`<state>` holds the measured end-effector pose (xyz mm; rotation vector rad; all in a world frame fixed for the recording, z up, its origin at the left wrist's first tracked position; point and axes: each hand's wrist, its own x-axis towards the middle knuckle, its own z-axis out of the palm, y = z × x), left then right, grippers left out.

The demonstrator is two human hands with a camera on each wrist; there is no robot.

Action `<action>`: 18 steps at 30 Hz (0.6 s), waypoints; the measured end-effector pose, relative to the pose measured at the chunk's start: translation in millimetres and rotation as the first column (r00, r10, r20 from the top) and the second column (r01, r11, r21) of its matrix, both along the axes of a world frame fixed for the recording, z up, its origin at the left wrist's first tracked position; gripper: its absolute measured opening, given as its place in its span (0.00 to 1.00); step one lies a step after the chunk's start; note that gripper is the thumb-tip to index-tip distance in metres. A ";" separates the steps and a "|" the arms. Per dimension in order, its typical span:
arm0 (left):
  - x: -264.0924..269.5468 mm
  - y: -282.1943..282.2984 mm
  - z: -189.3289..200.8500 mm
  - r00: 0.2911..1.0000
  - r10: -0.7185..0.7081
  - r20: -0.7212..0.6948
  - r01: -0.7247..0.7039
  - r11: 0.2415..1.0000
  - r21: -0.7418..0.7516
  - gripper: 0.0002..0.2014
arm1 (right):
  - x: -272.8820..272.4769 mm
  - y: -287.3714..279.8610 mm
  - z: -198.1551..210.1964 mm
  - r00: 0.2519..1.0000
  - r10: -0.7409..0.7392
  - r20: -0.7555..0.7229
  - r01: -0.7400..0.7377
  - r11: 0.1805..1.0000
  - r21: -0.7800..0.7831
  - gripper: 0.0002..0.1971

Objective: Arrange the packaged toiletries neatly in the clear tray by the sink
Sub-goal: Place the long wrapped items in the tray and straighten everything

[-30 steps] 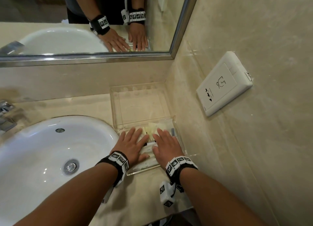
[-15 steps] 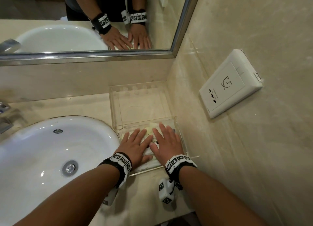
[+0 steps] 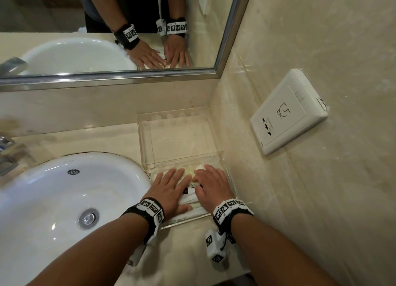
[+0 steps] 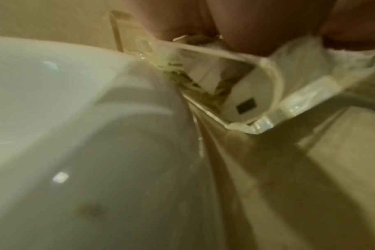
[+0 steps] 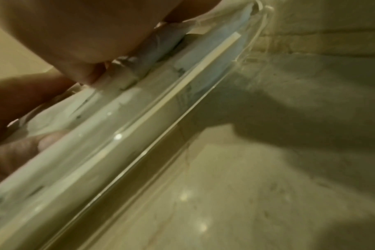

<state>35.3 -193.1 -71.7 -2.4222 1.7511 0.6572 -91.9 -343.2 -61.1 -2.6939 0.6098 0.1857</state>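
A clear tray point(image 3: 141, 135) sits in the counter corner, right of the sink. Its far compartment holds nothing. Packaged toiletries point(image 3: 190, 198), white and pale yellow packets, lie in the near compartment. My left hand point(image 3: 169, 189) and right hand point(image 3: 214, 187) lie flat side by side on them, fingers straight, pressing down. In the left wrist view the fingers point(image 4: 246, 25) rest on a crinkled white packet point(image 4: 300, 55) above the tray's corner point(image 4: 261, 125). The right wrist view shows the palm point(image 5: 75, 33) on packets point(image 5: 54, 121) behind the tray's front wall point(image 5: 161, 121). Most packets are hidden under the hands.
A white sink point(image 3: 64, 200) with a drain point(image 3: 89, 217) fills the left, and a faucet point(image 3: 6, 154) stands at the far left. A mirror point(image 3: 107, 28) hangs behind. A socket plate point(image 3: 287, 112) sits on the right wall, which touches the tray.
Both hands have stayed flat on the packets in the near compartment. They have slid slightly farther in and closer together.
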 end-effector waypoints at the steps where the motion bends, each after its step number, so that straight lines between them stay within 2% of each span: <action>1: 0.7 -0.1 1.1 1.000 0.001 0.001 -0.001 1.000 0.002 0.48 | 0.4 -1.2 0.8 0.999 -0.007 0.051 0.009 0.999 -0.036 0.17; 3: 0.7 -0.3 4.7 1.000 0.008 0.017 -0.008 1.000 -0.017 0.49 | 0.5 -2.5 1.9 0.990 -0.069 0.121 0.082 0.991 -0.105 0.19; 6: -1.3 1.6 11.9 0.998 0.054 0.031 -0.053 0.998 -0.029 0.48 | 4.5 -1.7 4.5 0.982 -0.170 0.078 0.178 0.976 -0.121 0.27; 11: -17.1 4.7 16.2 0.988 0.156 -0.004 -0.156 0.987 -0.051 0.44 | 2.9 -1.3 0.4 0.980 -0.119 -0.156 0.105 0.990 -0.096 0.30; 15: -27.3 5.8 9.1 0.989 0.149 -0.007 -0.149 0.988 -0.047 0.41 | -0.7 1.1 -5.5 0.979 -0.069 -0.192 0.043 0.990 -0.135 0.32; 18: -28.0 10.6 -2.5 0.988 0.152 0.013 -0.150 0.984 -0.094 0.40 | -2.4 4.7 -9.5 0.981 -0.088 -0.173 0.077 0.994 -0.072 0.31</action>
